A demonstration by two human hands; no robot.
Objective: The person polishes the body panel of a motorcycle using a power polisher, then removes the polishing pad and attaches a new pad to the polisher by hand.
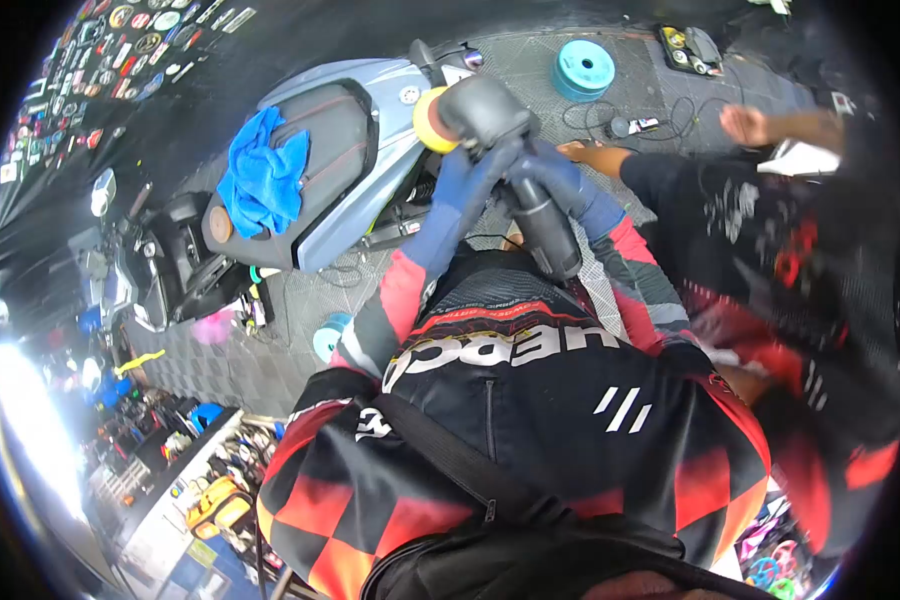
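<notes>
In both gloved hands I hold a black polisher (545, 220) with a round yellow pad (430, 122). My left hand (460, 190) is closed round it close behind the head, and my right hand (565, 185) wraps its body further back. The pad's edge faces the grey-blue side panel (395, 95) of a scooter; whether they touch I cannot tell. On the scooter's dark seat (335, 125) lies a crumpled blue cloth (265, 170). A round brown pad (220, 224) rests at the seat's end.
Close on my right is another person (740, 210), with a bare hand (745, 125) held out. Beyond stand a turquoise round tub (583, 70), a loose cable (680, 115) and a tray of small items (690, 50) on the tiled floor. Another scooter (170, 250) stands to the left.
</notes>
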